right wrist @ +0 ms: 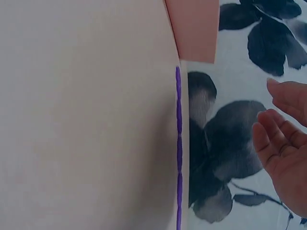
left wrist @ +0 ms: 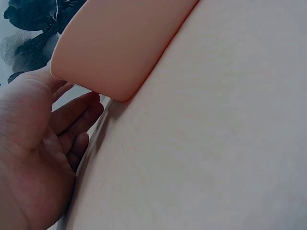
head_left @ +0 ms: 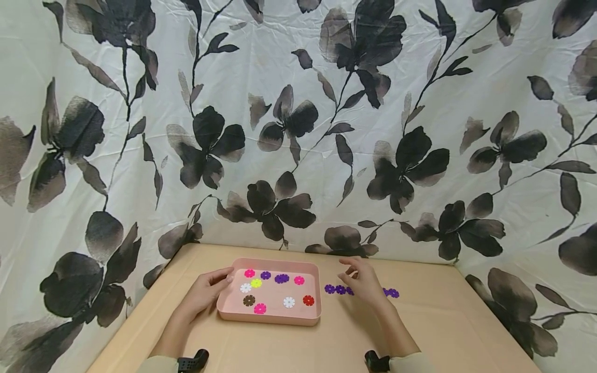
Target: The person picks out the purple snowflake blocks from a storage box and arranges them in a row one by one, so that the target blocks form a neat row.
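Observation:
My left hand (head_left: pixel 205 294) is at the left end of a shallow pink tray (head_left: pixel 275 319). Its thumb lies at the rim while the fingers bend against the outer wall (left wrist: pixel 96 52). Flat notched flower-shaped discs lie inside the tray, among them a yellow one (head_left: pixel 256 283), a brown one (head_left: pixel 249 300) and a red one (head_left: pixel 308 300). My right hand (head_left: pixel 365 282) hovers over a row of purple discs (head_left: pixel 330 289) right of the tray, hiding the row's middle. Its fingers (right wrist: pixel 261 139) are loosely bent with nothing between them. Edge-on, the row (right wrist: pixel 179 153) forms a thin purple line.
A tan table (head_left: pixel 448 316) carries the tray and the row. Behind it and at its sides hangs a white cloth (head_left: pixel 298 166) with dark flowers. Pink, white and purple discs (head_left: pixel 282 278) are spread about the tray floor as well. A dark strap is on each wrist.

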`<action>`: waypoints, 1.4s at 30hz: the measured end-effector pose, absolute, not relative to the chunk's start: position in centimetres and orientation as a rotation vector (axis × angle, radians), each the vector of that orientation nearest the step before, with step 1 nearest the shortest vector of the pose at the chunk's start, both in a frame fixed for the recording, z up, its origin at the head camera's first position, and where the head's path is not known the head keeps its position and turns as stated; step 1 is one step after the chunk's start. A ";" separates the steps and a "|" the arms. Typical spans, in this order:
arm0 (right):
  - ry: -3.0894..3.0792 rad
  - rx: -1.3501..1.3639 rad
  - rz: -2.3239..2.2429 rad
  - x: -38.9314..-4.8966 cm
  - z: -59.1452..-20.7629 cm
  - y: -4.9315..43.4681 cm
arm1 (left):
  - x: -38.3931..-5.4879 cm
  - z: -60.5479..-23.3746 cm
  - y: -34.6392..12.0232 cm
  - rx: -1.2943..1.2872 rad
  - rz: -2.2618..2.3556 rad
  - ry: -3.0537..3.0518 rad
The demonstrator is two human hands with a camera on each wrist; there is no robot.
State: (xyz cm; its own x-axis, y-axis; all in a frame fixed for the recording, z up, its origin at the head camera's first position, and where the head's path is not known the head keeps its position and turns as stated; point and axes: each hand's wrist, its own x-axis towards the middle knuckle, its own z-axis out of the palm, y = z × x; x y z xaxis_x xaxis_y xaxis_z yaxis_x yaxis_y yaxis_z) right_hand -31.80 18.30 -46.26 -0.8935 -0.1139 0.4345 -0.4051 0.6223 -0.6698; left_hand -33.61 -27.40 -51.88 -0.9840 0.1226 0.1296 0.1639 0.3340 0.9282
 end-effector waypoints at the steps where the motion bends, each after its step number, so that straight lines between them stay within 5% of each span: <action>1: -2.498 0.426 1.162 -31.7 -46.2 17.8 | -33.6 -51.8 -27.4 -0.272 -1.775 -2.536; 42: -2.811 0.727 1.031 -36.6 -47.7 5.8 | -33.6 -51.9 -26.6 -0.245 -1.751 -2.526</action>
State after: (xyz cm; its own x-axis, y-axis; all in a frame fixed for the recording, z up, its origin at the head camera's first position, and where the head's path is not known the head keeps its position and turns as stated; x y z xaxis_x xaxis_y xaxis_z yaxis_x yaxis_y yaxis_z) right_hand -36.63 5.80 -47.71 -0.8869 -0.4097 0.2132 -0.4504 0.6649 -0.5959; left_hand -33.56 -26.64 -51.91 -0.9857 0.0970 0.1375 0.1628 0.3429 0.9252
